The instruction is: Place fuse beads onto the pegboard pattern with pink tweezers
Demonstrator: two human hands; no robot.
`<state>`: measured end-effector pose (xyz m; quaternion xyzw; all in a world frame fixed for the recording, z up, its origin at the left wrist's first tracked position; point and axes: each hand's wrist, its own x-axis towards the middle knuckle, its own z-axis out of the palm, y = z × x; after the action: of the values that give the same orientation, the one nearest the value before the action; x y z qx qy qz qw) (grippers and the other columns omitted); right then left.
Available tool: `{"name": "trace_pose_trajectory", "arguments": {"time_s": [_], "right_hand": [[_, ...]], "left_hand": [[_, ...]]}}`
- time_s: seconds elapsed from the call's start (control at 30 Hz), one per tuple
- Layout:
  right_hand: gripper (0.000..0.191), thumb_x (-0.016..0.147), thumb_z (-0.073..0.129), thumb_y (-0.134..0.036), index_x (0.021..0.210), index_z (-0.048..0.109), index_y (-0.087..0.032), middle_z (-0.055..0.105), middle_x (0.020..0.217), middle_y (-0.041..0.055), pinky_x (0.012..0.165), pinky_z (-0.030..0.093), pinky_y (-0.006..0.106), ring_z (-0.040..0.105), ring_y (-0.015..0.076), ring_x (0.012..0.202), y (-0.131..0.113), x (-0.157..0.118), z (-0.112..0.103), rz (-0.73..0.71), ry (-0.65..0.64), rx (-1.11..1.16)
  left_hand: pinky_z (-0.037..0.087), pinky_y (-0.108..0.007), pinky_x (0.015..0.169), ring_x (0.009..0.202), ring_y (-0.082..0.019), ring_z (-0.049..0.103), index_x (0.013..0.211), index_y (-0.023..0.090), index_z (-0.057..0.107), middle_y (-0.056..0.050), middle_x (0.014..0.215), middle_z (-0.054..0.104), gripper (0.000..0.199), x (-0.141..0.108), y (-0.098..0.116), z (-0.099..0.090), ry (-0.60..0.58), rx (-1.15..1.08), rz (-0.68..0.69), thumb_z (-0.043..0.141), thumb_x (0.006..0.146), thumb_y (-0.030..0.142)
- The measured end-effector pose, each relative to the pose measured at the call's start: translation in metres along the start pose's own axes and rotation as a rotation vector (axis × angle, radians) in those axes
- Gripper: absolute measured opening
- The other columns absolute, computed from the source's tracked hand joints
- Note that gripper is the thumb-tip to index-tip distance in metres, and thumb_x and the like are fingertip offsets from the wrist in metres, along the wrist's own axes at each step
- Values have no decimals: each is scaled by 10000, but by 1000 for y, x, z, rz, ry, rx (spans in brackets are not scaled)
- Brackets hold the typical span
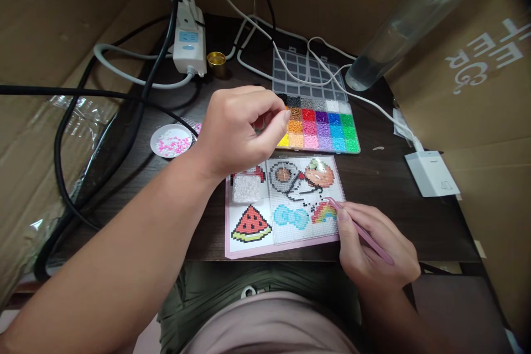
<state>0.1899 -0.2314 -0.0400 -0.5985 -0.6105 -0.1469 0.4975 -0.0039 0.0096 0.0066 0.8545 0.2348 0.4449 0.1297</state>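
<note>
My right hand (375, 240) grips pink tweezers (373, 240), whose tip is over the bead board (305, 232) near black beads and the rainbow pattern (324, 213). My left hand (249, 124) is raised above the table at the left edge of the bead case (319, 127), thumb and fingertips pinched together; anything between them is too small to make out. The case holds beads sorted by colour. On the board are blue shapes, a round grey shape and an orange one. A small box of white beads (246, 188) sits above the watermelon picture (251, 224).
A white dish of pink and white beads (171, 141) lies left. Behind are a gold cup (217, 64), a power strip (188, 38) and cables. A clear bottle (390, 33) and white charger (432, 173) are on the right. Cardboard walls surround the dark table (398, 204).
</note>
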Motion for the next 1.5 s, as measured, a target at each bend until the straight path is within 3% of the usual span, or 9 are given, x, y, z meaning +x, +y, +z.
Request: {"name": "trace_pose_trajectory", "arguments": {"time_s": [0.4, 0.73, 1.0, 1.17, 1.27, 1.4, 1.5], "right_hand": [[261, 1019, 891, 23, 1056, 919, -234, 961, 946, 40, 728, 831, 338, 938, 242, 743, 7, -2, 0, -55, -46, -30], [282, 994, 887, 49, 1074, 904, -222, 948, 931, 40, 663, 793, 332, 912, 240, 713, 2, -3, -2, -42, -40, -11], [312, 974, 885, 46, 1096, 921, -239, 945, 937, 33, 650, 780, 359, 919, 260, 739, 3, -3, 0, 40, 1, 41], [192, 1031, 904, -48, 1046, 949, -235, 949, 946, 45, 700, 787, 369, 943, 273, 797, 14, -1, -4, 193, 20, 110], [110, 1078, 922, -151, 1014, 964, -230, 949, 955, 65, 725, 787, 394, 943, 284, 818, 25, 16, -11, 271, 11, 155], [68, 1098, 979, -306, 1057, 991, -253, 904, 871, 40, 649, 728, 394, 829, 223, 638, 50, 61, -21, 308, -37, 273], [241, 1070, 1033, -495, 1028, 994, -261, 884, 798, 39, 582, 680, 383, 798, 220, 597, 76, 94, -16, 325, -276, 419]], "left_hand": [[525, -347, 654, 617, -135, 569, 860, 233, 769, 2, 709, 705, 268, 0, 1, -1, 32, -11, 37, 653, 1099, 267], [488, -340, 631, 600, -129, 566, 860, 251, 754, 24, 698, 699, 257, -1, 1, -1, 40, -9, 56, 656, 1097, 268], [496, -371, 632, 585, -151, 593, 857, 292, 741, 36, 686, 706, 249, -1, 0, -3, 26, -34, 33, 669, 1095, 281], [460, -366, 615, 588, -142, 587, 852, 289, 735, 35, 703, 726, 252, -1, 0, -3, 38, -21, 33, 666, 1095, 278], [442, -373, 600, 574, -146, 567, 841, 294, 725, 32, 691, 716, 261, -1, 0, -3, 30, -9, 29, 658, 1093, 290], [452, -376, 602, 583, -150, 578, 842, 296, 733, 28, 704, 733, 279, -2, 0, -3, 39, 9, 36, 650, 1108, 285], [457, -365, 604, 590, -145, 587, 855, 285, 763, 24, 712, 744, 281, -3, 0, -4, 52, 34, 45, 655, 1114, 269]]}}
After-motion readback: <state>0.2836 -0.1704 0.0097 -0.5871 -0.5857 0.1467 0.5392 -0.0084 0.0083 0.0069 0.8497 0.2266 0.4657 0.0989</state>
